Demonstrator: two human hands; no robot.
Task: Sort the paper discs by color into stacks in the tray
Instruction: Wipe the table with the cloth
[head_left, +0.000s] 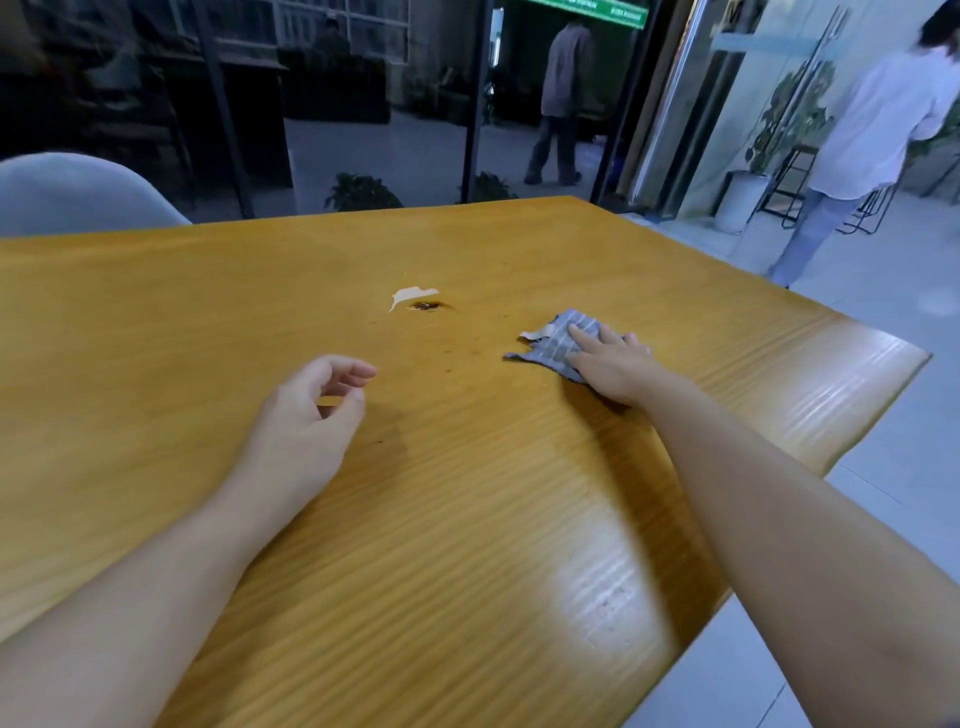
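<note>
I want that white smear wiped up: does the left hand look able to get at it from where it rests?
Probably yes. The left hand rests loosely open on the table, holding nothing, and only bare wood lies between it and the white smear.

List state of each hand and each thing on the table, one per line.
left hand: resting on table, fingers loosely curled, holding nothing
right hand: flat, fingers straight, pressing on cloth
grey cloth: crumpled, lying on table under right hand
table: white patch and dark stain near middle
paper discs, tray: not in view
</note>
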